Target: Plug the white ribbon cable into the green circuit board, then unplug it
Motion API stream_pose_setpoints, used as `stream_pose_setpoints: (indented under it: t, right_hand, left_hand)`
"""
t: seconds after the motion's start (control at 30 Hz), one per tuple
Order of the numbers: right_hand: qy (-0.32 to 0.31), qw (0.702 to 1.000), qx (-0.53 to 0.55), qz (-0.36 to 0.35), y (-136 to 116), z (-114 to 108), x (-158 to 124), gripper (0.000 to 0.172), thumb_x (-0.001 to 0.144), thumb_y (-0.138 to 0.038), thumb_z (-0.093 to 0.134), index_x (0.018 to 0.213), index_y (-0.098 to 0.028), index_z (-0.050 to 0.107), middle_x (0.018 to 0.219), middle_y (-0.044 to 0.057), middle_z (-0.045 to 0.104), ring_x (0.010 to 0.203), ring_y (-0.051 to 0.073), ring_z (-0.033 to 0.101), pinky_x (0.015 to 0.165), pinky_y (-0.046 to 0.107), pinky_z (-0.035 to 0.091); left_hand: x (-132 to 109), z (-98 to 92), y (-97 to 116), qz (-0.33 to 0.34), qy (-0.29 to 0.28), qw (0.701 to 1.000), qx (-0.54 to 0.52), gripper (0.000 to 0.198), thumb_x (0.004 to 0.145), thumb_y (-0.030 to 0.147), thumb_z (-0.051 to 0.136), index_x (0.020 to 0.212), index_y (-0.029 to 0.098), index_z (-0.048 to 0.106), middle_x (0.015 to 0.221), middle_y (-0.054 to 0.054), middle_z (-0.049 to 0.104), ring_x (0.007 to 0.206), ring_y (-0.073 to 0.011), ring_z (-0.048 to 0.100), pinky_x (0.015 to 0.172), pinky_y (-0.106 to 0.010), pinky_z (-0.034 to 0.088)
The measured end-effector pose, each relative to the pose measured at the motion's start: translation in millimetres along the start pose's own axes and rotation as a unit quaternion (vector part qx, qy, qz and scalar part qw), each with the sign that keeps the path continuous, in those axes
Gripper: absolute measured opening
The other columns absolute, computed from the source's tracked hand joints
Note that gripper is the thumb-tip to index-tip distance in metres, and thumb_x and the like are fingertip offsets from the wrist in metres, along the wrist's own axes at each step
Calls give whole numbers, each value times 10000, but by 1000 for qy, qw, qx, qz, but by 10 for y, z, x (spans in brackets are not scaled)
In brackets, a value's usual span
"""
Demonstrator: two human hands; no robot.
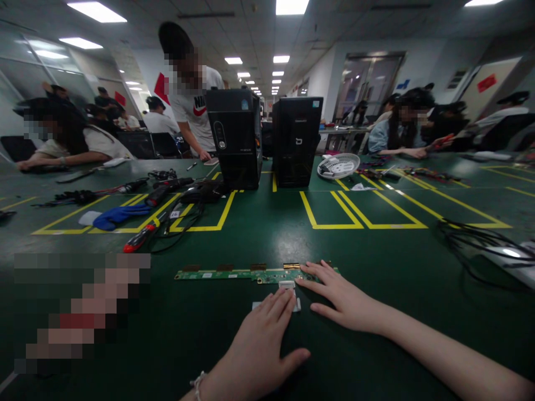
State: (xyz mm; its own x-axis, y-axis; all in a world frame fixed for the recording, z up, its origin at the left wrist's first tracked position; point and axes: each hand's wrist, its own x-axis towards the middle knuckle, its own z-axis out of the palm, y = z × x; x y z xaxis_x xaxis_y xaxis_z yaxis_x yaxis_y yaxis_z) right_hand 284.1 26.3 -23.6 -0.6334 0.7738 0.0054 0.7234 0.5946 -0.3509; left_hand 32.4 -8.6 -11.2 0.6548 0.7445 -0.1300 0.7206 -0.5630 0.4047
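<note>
A long, narrow green circuit board (234,275) lies flat on the green table. My right hand (340,295) rests with its fingers spread over the board's right end, covering part of it. Below the board's middle, my left hand (267,334) lies with fingers stretched out on a white ribbon-like strip (297,303). The strip meets the board at a pale connector (287,284). The left thumb points away to the right, and the fingers hide much of the strip. Neither hand is wrapped round anything.
A red-and-black screwdriver (140,238), a blue glove (121,216) and dark cables lie at left. Two black computer towers (236,139) stand behind, with a white basket (338,166) to their right. Black cables (472,256) lie at right. Yellow tape marks the table. A person stands opposite; others sit around.
</note>
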Motion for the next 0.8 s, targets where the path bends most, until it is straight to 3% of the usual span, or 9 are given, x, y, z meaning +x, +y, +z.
stream_pose_setpoints:
  t: [0.13, 0.8]
  right_hand:
    - [-4, 1000, -4, 3, 1, 5, 7, 532, 959, -510, 425, 1447, -314, 352, 1551, 76, 240, 1430, 297, 170, 1154, 600, 139]
    - [6, 1000, 14, 2, 49, 46, -7, 538, 953, -535, 428, 1450, -352, 331, 1558, 41, 228, 1433, 288, 161, 1164, 586, 120]
  left_hand:
    - [10, -3, -23, -9, -24, 1000, -1, 814, 884, 629, 464, 1521, 195, 201, 1585, -65, 181, 1440, -291, 199, 1153, -484, 244]
    - [10, -114, -145, 63, 5, 998, 4, 665, 936, 580, 422, 1488, 223, 320, 1555, -61, 301, 1408, -269, 303, 1154, -455, 259]
